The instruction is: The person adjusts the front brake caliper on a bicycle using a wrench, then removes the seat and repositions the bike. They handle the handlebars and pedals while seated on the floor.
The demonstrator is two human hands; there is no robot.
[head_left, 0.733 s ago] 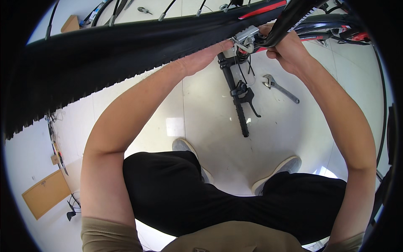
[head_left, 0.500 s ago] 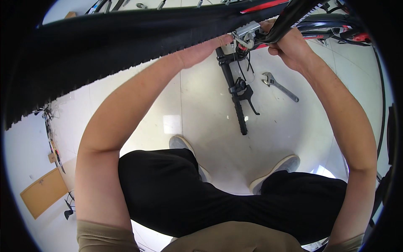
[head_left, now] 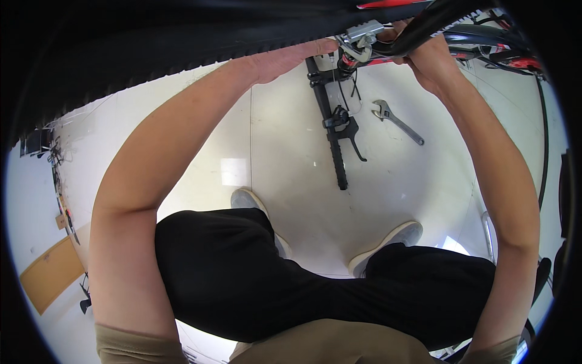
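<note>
Our left grip (head_left: 282, 60) lies along the tyre (head_left: 212, 42), its tip beside the silver brake (head_left: 365, 30); our right grip (head_left: 431, 64), partly behind the black tube (head_left: 418, 30), we cannot tell how closed either is; nearer us, the handlebar (head_left: 322, 100), then a wrench (head_left: 398, 123) on the floor (head_left: 291, 151)

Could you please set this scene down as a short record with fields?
Left hand: beside the tire, a fingertip near the metal bracket
Right hand: at the black tube, partly hidden; grip unclear
Handlebar: black, brake lever on its right
Wrench: adjustable, on the floor, right of the handlebar
Shoes: two, grey, pale soles
</note>
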